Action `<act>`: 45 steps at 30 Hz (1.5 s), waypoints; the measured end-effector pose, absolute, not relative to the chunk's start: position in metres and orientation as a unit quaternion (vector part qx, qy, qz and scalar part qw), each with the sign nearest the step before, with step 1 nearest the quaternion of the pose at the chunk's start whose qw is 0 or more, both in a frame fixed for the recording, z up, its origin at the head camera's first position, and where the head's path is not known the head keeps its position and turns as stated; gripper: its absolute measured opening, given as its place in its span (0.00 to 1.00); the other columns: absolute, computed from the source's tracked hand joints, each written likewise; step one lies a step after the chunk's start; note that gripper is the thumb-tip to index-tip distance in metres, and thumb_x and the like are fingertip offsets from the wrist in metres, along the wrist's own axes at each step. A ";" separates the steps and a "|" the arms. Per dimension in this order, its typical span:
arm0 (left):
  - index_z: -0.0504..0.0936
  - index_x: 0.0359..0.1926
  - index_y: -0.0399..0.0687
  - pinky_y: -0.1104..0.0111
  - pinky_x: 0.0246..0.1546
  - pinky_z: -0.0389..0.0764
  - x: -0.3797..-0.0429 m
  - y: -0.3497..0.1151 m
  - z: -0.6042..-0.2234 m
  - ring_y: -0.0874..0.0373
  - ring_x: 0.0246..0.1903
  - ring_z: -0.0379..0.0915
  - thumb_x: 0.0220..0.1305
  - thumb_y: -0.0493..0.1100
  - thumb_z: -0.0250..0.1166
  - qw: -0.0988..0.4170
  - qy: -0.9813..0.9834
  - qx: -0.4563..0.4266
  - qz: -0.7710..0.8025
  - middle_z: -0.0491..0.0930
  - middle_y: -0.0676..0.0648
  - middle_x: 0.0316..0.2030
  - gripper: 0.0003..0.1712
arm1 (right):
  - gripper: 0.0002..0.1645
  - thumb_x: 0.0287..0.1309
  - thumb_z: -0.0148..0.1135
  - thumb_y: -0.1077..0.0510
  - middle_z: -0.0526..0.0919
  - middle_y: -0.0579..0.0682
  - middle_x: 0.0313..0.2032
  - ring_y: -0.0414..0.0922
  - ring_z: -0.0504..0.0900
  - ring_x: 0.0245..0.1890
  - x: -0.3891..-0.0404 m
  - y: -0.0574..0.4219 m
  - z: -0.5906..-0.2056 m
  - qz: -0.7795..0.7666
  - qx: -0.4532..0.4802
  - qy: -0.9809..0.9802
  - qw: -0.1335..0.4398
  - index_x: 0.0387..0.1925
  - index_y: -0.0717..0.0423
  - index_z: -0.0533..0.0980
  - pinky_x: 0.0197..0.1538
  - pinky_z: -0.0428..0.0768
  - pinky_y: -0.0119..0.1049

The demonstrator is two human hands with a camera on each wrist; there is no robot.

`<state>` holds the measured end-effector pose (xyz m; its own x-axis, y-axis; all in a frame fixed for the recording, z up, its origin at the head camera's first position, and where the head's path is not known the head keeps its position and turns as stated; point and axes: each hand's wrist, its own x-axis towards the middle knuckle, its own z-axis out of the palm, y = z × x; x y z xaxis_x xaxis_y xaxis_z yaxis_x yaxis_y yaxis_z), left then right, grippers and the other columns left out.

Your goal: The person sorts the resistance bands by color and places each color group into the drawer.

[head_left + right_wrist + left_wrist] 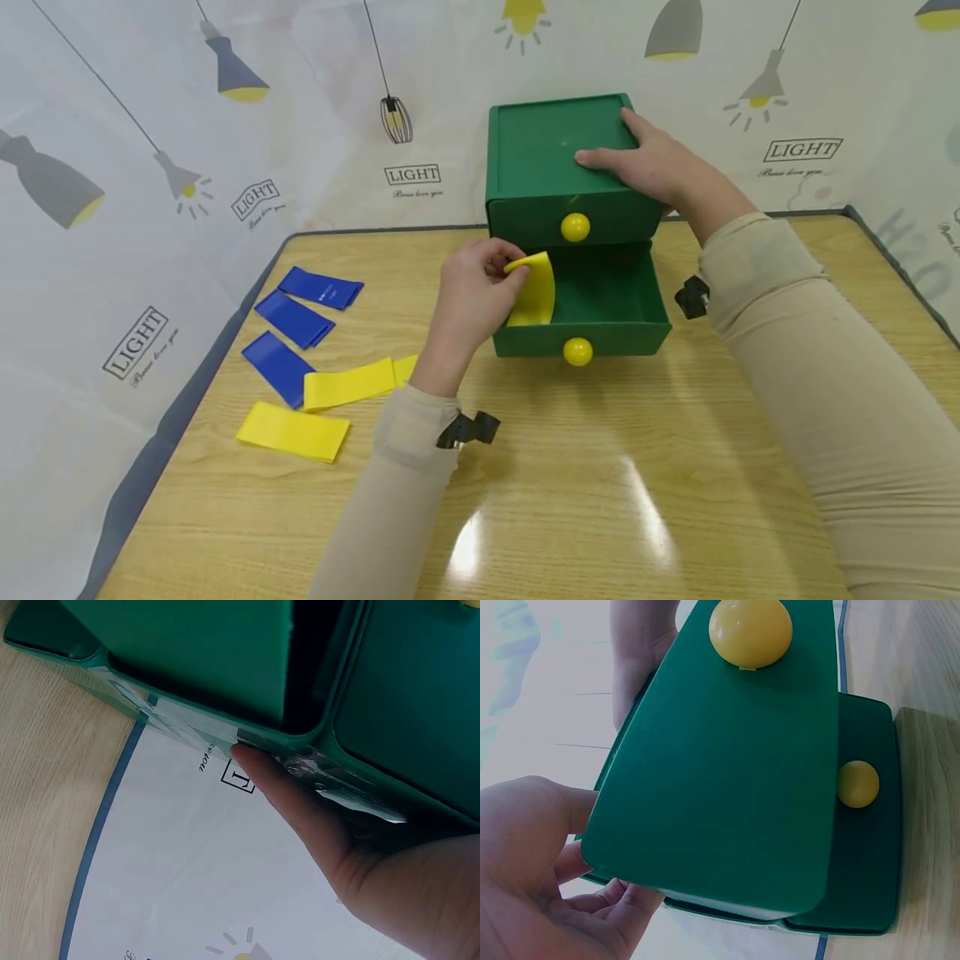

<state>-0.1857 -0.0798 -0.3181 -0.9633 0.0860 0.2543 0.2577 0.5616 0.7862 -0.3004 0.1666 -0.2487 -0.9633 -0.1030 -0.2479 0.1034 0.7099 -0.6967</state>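
A green drawer cabinet (543, 146) with yellow knobs stands at the back of the table. Its middle drawer (615, 287) is pulled out. My left hand (475, 304) pinches the upper edge of a yellow resistance band (534, 300) standing inside that drawer's left end. In the left wrist view, the left hand (536, 877) is at the side of the drawer (712, 772), whose front hides the band. My right hand (660, 167) rests on the cabinet's top right, thumb on top; in the right wrist view, one straight finger (285, 799) lies along the cabinet's side.
Several blue resistance bands (294, 317) and yellow bands (294, 430) lie on the wooden table (570, 483), left of the cabinet. A closed lower drawer (866, 855) shows beneath the pulled-out one. Behind the table hangs a lamp-printed sheet (315, 108).
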 end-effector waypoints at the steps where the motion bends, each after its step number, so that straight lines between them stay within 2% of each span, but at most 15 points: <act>1: 0.88 0.45 0.43 0.66 0.42 0.85 -0.186 -0.080 -0.318 0.52 0.39 0.77 0.73 0.40 0.70 0.095 -0.879 -0.098 -0.458 0.80 0.43 0.42 0.06 | 0.64 0.68 0.50 0.20 0.29 0.56 0.87 0.71 0.52 0.82 -0.300 0.167 -0.248 -0.381 0.000 0.914 0.136 0.83 0.32 0.21 0.78 0.60 0.73; 24: 0.88 0.45 0.43 0.66 0.41 0.84 -0.188 -0.082 -0.321 0.51 0.39 0.77 0.73 0.40 0.70 0.096 -0.878 -0.094 -0.460 0.81 0.44 0.41 0.06 | 0.64 0.68 0.51 0.20 0.29 0.55 0.87 0.71 0.51 0.83 -0.301 0.165 -0.250 -0.382 0.000 0.915 0.131 0.84 0.32 0.23 0.78 0.59 0.73; 45: 0.89 0.45 0.42 0.67 0.42 0.85 -0.187 -0.081 -0.325 0.51 0.39 0.77 0.72 0.41 0.71 0.104 -0.870 -0.103 -0.471 0.82 0.43 0.41 0.07 | 0.63 0.68 0.49 0.20 0.32 0.59 0.87 0.73 0.56 0.80 -0.299 0.167 -0.249 -0.381 0.005 0.915 0.132 0.85 0.31 0.24 0.74 0.65 0.75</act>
<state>-0.1870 -0.0815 -0.3250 -0.9572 0.0815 0.2776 0.2770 0.5358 0.7977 -0.2985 0.1670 -0.2492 -0.9649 -0.0914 -0.2461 0.1101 0.7100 -0.6956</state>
